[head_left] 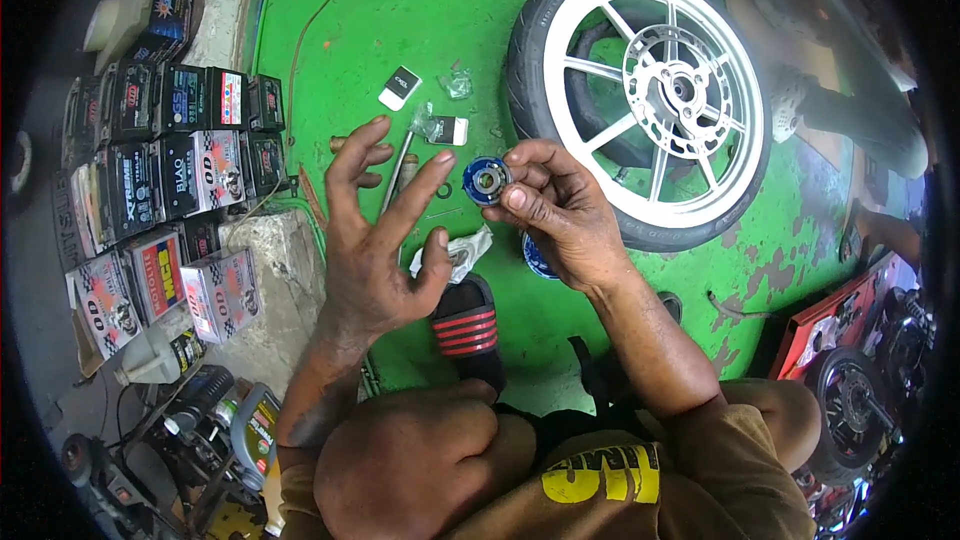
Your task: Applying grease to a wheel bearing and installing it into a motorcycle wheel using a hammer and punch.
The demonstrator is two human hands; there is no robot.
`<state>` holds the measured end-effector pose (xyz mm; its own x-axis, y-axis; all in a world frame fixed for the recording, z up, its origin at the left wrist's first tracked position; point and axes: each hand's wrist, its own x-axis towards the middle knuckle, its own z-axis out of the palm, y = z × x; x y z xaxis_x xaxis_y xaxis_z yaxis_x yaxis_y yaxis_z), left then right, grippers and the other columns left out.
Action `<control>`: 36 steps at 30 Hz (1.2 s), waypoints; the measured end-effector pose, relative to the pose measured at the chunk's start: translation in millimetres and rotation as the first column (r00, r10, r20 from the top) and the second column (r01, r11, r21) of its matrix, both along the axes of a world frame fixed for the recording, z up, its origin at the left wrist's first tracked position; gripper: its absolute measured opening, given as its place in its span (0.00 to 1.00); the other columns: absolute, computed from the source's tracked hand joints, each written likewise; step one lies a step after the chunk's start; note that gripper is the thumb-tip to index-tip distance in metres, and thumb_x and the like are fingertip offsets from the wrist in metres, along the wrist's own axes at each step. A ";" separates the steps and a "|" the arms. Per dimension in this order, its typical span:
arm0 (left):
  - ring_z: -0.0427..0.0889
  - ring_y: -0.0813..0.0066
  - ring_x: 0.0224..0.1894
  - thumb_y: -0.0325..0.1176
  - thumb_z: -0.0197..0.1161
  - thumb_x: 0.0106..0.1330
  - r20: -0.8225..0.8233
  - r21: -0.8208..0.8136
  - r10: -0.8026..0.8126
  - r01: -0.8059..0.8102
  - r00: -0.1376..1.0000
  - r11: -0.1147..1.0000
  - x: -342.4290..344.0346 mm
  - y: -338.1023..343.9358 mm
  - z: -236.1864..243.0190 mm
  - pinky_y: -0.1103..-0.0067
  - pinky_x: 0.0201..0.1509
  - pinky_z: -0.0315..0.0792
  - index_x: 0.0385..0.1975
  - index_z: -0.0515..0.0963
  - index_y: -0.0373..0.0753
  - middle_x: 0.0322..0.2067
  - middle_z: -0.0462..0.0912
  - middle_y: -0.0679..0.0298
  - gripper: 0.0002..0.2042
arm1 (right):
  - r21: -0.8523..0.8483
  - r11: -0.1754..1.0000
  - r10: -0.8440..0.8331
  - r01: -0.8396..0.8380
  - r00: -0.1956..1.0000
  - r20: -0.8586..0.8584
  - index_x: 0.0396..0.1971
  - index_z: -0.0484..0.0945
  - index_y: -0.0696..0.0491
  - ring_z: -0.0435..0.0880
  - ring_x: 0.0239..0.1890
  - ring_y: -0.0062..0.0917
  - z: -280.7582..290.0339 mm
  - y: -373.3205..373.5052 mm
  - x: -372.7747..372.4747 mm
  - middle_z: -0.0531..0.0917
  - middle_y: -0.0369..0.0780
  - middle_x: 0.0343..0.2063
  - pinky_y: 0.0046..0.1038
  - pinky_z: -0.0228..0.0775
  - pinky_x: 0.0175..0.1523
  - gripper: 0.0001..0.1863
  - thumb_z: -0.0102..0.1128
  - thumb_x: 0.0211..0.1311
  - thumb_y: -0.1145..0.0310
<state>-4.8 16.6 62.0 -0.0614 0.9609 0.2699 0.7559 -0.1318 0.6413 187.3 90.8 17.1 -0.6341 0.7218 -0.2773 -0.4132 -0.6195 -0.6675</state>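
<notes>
My right hand holds a small round bearing, blue around a metal centre, between thumb and fingers. My left hand is open just left of it, fingers spread and empty. Below my hands a blue round object is partly hidden by my right hand, beside a crumpled white paper or cloth. Behind my hands lie a metal rod, two small black-and-white boxes, clear plastic bags and a small ring on the green floor.
A white wheel with tyre lies at upper right. Stacked batteries and bottles line the left. A red case and a dark wheel are at right. Another person's bare limb shows at the right edge. My sandalled foot is below.
</notes>
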 end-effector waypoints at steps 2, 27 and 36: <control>0.66 0.52 0.58 0.28 0.63 0.48 -0.039 -0.078 -0.070 0.067 0.997 0.995 2.0 5.7 2.2 0.65 0.55 0.67 0.57 0.77 0.54 0.64 0.58 0.49 0.30 | -0.011 1.000 -0.015 0.015 1.000 0.016 0.49 0.71 0.53 0.81 0.44 0.21 -0.4 -2.5 -0.8 0.80 0.37 0.39 0.28 0.79 0.52 0.16 0.62 0.63 0.75; 0.79 0.65 0.53 0.22 0.70 0.54 0.495 0.136 -0.214 0.168 0.842 0.976 3.9 12.1 -20.7 0.69 0.60 0.69 0.67 0.54 0.34 0.46 0.82 0.58 0.41 | -0.242 0.955 0.136 -0.171 0.979 -0.153 0.49 0.70 0.53 0.80 0.47 0.21 6.5 -0.1 3.0 0.78 0.35 0.43 0.27 0.77 0.52 0.17 0.63 0.64 0.67; 0.72 0.57 0.61 0.21 0.61 0.54 0.483 0.046 -0.274 0.288 0.831 0.956 -1.2 6.0 -16.8 0.63 0.66 0.63 0.68 0.55 0.33 0.58 0.73 0.49 0.38 | -0.195 0.960 0.176 -0.202 0.974 -0.145 0.51 0.71 0.54 0.81 0.45 0.21 1.1 -2.4 5.8 0.77 0.34 0.44 0.29 0.81 0.49 0.19 0.64 0.63 0.66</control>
<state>-5.9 22.6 45.2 0.0975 0.9631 0.2508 0.2859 -0.2685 0.9199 193.1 88.4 18.2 -0.7924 0.5205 -0.3181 -0.3469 -0.8134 -0.4670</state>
